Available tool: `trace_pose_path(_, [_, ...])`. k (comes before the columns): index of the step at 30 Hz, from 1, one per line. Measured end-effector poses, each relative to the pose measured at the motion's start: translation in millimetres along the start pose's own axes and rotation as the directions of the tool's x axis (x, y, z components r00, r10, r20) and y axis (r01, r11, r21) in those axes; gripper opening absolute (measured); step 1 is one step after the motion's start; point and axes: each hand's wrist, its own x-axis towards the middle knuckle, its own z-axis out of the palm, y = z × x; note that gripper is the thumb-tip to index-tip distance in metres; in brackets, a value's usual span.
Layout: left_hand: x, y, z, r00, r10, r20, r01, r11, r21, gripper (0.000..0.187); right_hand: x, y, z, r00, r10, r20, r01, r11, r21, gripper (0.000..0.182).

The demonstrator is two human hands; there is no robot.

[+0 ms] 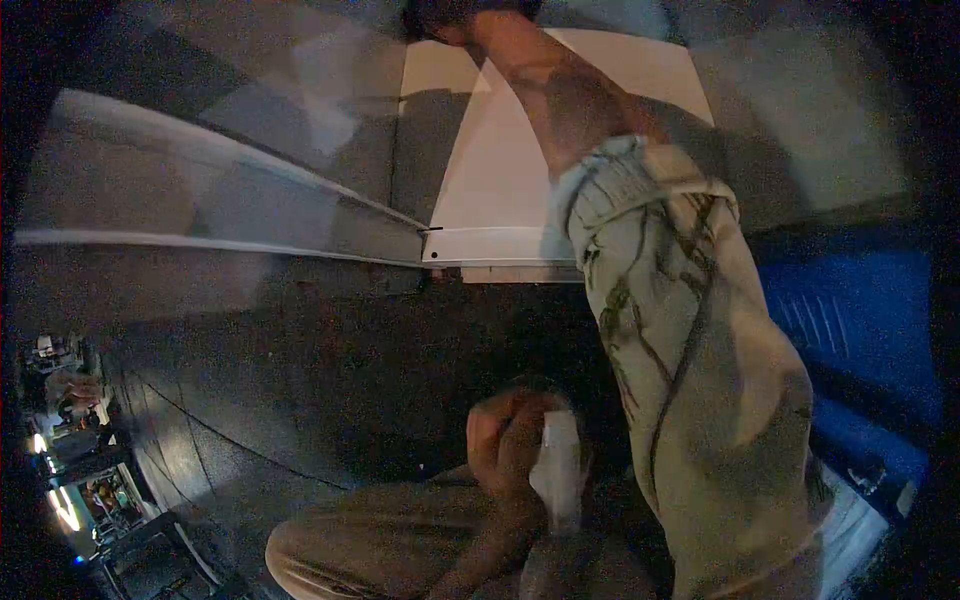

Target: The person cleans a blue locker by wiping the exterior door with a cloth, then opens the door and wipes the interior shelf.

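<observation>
My right arm, in a pale patterned sleeve [680, 330], reaches up across a large white panel [480, 170]. At the top edge of the view is my right hand [460, 32], blurred and partly cut off beside something dark; its fingers cannot be made out. Low in the middle, above my bent leg [370, 540], my left hand [510, 435] is closed around a white object [560, 470], whose exact shape is smeared by motion.
A long metal rail [230, 150] runs from the left towards the panel's lower corner. Blue surfaces [850, 320] stand at the right. A thin dark cable [235, 440] crosses the floor. Lit equipment [105, 500] sits at the lower left.
</observation>
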Motion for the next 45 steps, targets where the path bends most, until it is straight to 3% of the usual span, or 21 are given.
trace_pose_path(1, [-0.3, -1.4, -0.2, 1.0, 0.014, -0.006, -0.014, 1.0, 0.003, 0.021, 1.4, 0.8, -11.4, 0.99, -0.031, 0.137, 0.028, 0.999, 0.024, 0.038])
trace_pose_path(3, [-0.6, -6.5, 1.8, 0.999, 0.037, -0.021, -0.037, 0.999, 0.006, 0.025, -3.0, -7.8, -23.2, 0.91, 0.075, 0.408, -0.108, 0.992, 0.058, 0.043])
trace_pose_path(6, [4.2, -3.9, 7.1, 0.996, 0.074, -0.058, -0.075, 0.997, 0.001, 0.03, -14.0, -25.0, -42.3, 0.641, 0.203, 0.74, -0.32, 0.947, 0.017, 0.056])
trace_pose_path(8, [10.7, 6.5, 6.6, 0.989, 0.096, -0.115, -0.095, 0.995, 0.018, 0.034, -41.5, -33.6, -40.3, 0.73, 0.208, 0.651, -0.239, 0.97, -0.041, 0.062])
trace_pose_path(9, [9.2, 6.7, 6.0, 0.988, 0.086, -0.126, -0.083, 0.996, 0.032, 0.034, -72.7, -36.8, -18.0, 0.886, 0.136, 0.443, -0.098, 0.989, -0.108, 0.064])
trace_pose_path(10, [7.6, 7.0, 5.4, 0.988, 0.076, -0.137, -0.071, 0.996, 0.046, 0.035, -97.5, -45.1, -16.5, 0.975, 0.024, 0.222, 0.023, 0.979, -0.205, 0.065])
trace_pose_path(14, [-28.6, -54.7, 33.2, 0.985, -0.142, -0.1, 0.125, 0.98, -0.154, 0.036, -136.0, -72.6, -43.3, 0.903, 0.096, 0.418, -0.11, 0.994, 0.008, 0.072])
trace_pose_path(16, [-21.4, -43.5, 26.9, 0.983, -0.159, -0.096, 0.147, 0.982, -0.117, 0.035, -148.2, -86.0, -45.9, 0.883, 0.14, 0.448, -0.174, 0.984, 0.035, 0.073])
trace_pose_path(17, [0.6, -5.7, 9.5, 0.99, -0.098, -0.099, 0.1, 0.995, 0.023, 0.034, -146.4, -85.3, -46.1, 0.876, 0.13, 0.465, -0.172, 0.984, 0.049, 0.072])
trace_pose_path(19, [8.2, 6.7, 1.7, 0.996, -0.059, -0.062, 0.069, 0.982, 0.174, 0.03, -140.1, -80.8, -46.5, 0.858, 0.109, 0.501, -0.168, 0.983, 0.075, 0.071])
trace_pose_path(23, [1.6, -7.2, 8.0, 0.999, 0.023, -0.044, -0.016, 0.988, 0.155, 0.025, -112.9, -58.0, -12.7, 0.93, 0.064, 0.361, -0.06, 0.998, -0.023, 0.067])
trace_pose_path(25, [3.6, -4.1, 6.3, 1.0, 0.003, -0.012, -0.002, 0.99, 0.138, 0.024, -86.0, -45.8, 0.7, 0.939, 0.082, 0.334, -0.067, 0.996, -0.058, 0.067])
trace_pose_path(26, [-1.1, -4.5, 3.1, 0.996, -0.084, 0.043, 0.077, 0.986, 0.145, 0.024, -70.5, -40.5, 1.0, 0.927, 0.108, 0.36, -0.102, 0.994, -0.035, 0.067])
trace_pose_path(28, [-14.9, -11.9, 3.7, 0.96, -0.272, 0.072, 0.281, 0.943, -0.179, 0.023, -44.7, -32.5, 2.5, 0.896, 0.153, 0.417, -0.171, 0.985, 0.007, 0.067])
trace_pose_path(29, [-22.3, -16.9, 10.3, 0.924, -0.373, 0.081, 0.362, 0.788, -0.498, 0.023, -32.1, -29.4, 3.2, 0.892, 0.156, 0.424, -0.185, 0.982, 0.027, 0.065])
trace_pose_path(31, [-23.5, -24.2, 16.1, 0.921, -0.384, 0.065, 0.325, 0.666, -0.672, 0.024, -17.1, -24.6, 2.8, 0.9, 0.155, 0.407, -0.189, 0.981, 0.043, 0.062])
trace_pose_path(34, [-13.0, -20.4, 9.1, 0.994, -0.102, -0.029, 0.088, 0.944, -0.318, 0.025, 1.2, -17.3, -7.1, 0.929, 0.14, 0.344, -0.166, 0.985, 0.046, 0.058])
trace_pose_path(37, [-6.3, -15.3, 3.8, 0.998, 0.064, -0.003, -0.064, 0.997, -0.044, 0.026, 10.5, -12.3, -23.1, 0.941, 0.142, 0.306, -0.16, 0.986, 0.035, 0.054])
trace_pose_path(41, [-8.8, -5.3, 1.4, 0.973, -0.231, 0.022, 0.231, 0.957, -0.176, 0.025, 5.2, -7.4, -55.0, 0.941, 0.179, 0.288, -0.187, 0.982, -0.003, 0.049])
trace_pose_path(44, [-2.3, 1.1, -0.8, 0.859, -0.51, 0.05, 0.493, 0.796, -0.352, 0.03, -6.6, -5.7, -86.6, 0.931, 0.232, 0.282, -0.229, 0.972, -0.043, 0.046])
trace_pose_path(45, [-3.8, 0.1, 0.4, 0.881, -0.474, 0.009, 0.452, 0.834, -0.316, 0.032, -12.3, -6.1, -98.1, 0.926, 0.252, 0.282, -0.245, 0.968, -0.06, 0.045])
